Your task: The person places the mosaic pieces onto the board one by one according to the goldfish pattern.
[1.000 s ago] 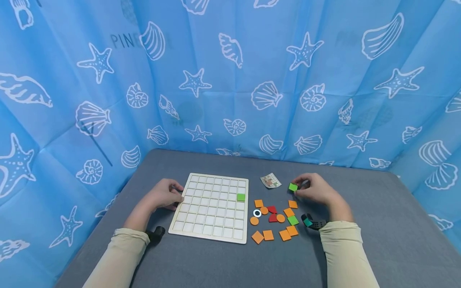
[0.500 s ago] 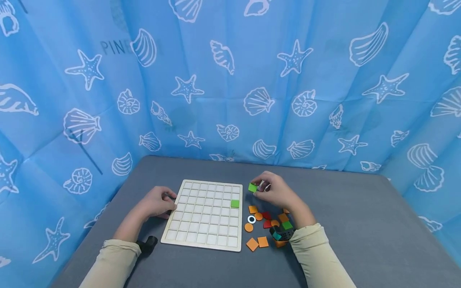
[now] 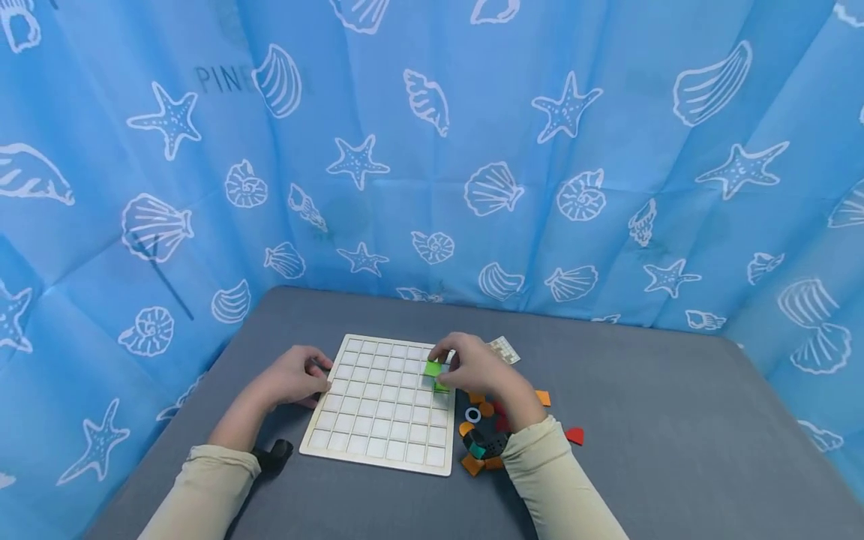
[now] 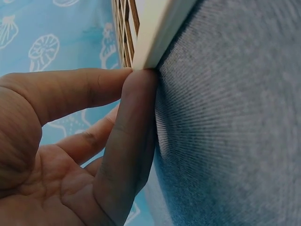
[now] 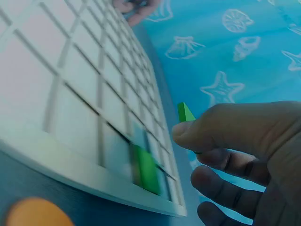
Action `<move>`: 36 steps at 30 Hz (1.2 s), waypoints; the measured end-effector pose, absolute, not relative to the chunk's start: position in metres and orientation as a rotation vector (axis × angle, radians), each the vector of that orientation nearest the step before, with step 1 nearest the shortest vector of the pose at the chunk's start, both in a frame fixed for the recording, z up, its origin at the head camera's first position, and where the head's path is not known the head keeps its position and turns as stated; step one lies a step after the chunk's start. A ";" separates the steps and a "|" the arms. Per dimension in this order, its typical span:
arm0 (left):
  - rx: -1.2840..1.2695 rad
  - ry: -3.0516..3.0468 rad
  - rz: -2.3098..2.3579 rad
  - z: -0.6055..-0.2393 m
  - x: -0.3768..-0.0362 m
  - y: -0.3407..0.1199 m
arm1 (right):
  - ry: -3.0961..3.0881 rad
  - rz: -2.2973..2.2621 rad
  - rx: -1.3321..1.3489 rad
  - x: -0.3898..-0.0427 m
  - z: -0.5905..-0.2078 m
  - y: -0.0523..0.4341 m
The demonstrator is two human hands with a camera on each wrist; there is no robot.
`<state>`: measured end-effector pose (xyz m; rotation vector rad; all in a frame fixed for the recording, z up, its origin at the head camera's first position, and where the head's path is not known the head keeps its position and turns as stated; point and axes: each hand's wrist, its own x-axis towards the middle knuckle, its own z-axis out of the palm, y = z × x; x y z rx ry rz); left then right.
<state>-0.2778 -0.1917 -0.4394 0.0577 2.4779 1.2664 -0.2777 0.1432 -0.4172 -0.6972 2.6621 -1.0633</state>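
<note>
A pale wooden grid board (image 3: 378, 405) lies on the grey table (image 3: 641, 420). My right hand (image 3: 466, 367) pinches a green square tile (image 3: 433, 368) just above the board's right side, over a second green tile (image 3: 442, 387) that sits in a cell there. In the right wrist view the held green tile (image 5: 184, 113) shows at my fingertips (image 5: 188, 133), above the seated green tile (image 5: 146, 170) and the grid board (image 5: 70, 94). My left hand (image 3: 297, 375) rests at the board's left edge. In the left wrist view its fingers (image 4: 131, 122) press against the board's edge (image 4: 155, 37).
Loose orange, red and green tiles (image 3: 543, 397) and a white ring (image 3: 473, 414) lie right of the board, partly hidden by my right wrist. A small patterned card (image 3: 504, 349) lies behind them. A blue seashell-print curtain (image 3: 432, 150) walls the table on the far sides.
My right hand has carried the green tile leftward from the right of the loose pieces to above the board's right columns. My left hand has stayed at the board's left edge.
</note>
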 end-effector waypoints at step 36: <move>0.072 2.495 1.224 -0.442 -0.282 -0.193 | 2.658 -0.955 -0.736 -0.277 -0.419 0.136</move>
